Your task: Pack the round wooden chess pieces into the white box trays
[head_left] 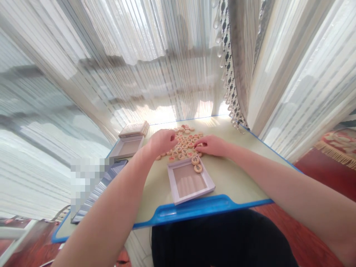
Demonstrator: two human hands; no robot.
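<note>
A spread of round wooden Chinese chess pieces [184, 145], marked in red and black, covers the middle of the small table. At its left edge is my left hand [164, 141], fingers curled in; whatever they hold, if anything, is hidden. My right hand [211, 145] is at the right edge, thumb and fingertips closed around a Chinese chess piece that is mostly covered. Nearer to me lies a shallow open box tray [172, 187] with a white rim. Two pieces, one of them a Chinese chess piece with black marking [198, 168], rest at its far right corner.
Another shallow box part [126, 147] lies at the left, with a stacked cream-coloured box [134, 128] behind it. A dark flat device [101, 185] is on the left side. The table has a blue rim [191, 209]; string curtains [172, 66] hang beyond it.
</note>
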